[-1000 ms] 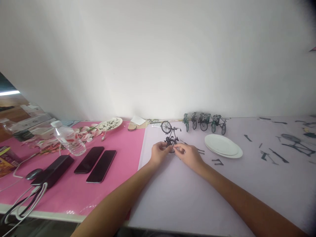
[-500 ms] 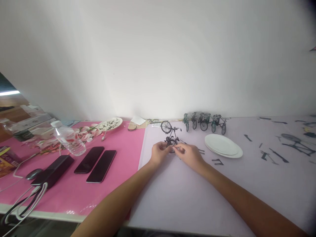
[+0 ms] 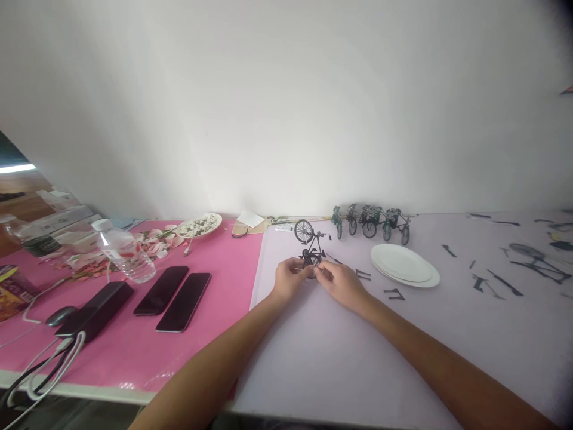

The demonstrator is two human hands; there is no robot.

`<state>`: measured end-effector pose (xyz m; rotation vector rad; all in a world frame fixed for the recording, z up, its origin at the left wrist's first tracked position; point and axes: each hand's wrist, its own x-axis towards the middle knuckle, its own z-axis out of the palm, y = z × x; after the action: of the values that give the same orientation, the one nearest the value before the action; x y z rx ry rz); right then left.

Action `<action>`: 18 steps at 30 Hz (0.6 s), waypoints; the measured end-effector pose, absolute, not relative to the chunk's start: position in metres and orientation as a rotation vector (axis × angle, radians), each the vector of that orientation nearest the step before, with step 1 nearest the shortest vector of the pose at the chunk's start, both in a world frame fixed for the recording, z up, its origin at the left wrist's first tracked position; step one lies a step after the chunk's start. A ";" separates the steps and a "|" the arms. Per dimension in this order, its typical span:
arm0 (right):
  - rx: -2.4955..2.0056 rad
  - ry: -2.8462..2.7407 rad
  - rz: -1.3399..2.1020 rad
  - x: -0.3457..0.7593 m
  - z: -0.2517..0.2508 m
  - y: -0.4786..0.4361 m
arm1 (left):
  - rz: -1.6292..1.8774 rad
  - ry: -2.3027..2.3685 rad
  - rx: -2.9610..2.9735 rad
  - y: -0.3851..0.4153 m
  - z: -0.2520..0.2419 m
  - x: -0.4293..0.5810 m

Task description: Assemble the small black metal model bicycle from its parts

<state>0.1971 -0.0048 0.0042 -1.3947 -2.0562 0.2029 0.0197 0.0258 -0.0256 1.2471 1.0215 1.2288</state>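
Note:
A small black model bicycle [image 3: 313,243] is tilted up over the lilac tabletop, one wheel high at the far left and the other low between my fingers. My left hand [image 3: 289,279] is closed on the lower wheel from the left. From the other side, my right hand [image 3: 338,280] pinches at the same wheel, fingertips close to those of the left. Whether a tiny part sits between the right fingertips is too small to tell. Just beyond the right hand lie small black parts [image 3: 363,275], and nearer me is another black bracket piece [image 3: 394,294].
Several finished model bicycles [image 3: 370,220] stand by the wall. White plates [image 3: 405,264] lie to the right, with scattered black parts [image 3: 505,282] farther right. Two phones [image 3: 184,303], a water bottle [image 3: 126,251] and a power strip [image 3: 95,310] with cables occupy the pink left side.
The model bicycle's raised wheel has shifted slightly to the right. My right hand's fingers have drawn in closer around the lower wheel; my left hand is almost still.

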 end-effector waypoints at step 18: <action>-1.417 -1.985 0.229 0.197 0.002 -0.002 | 1.224 1.028 1.234 0.023 -0.023 0.020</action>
<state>0.1975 -0.0023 0.0024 -1.4173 -1.9853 0.2288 0.0202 0.0230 -0.0226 1.2341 1.0280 1.2242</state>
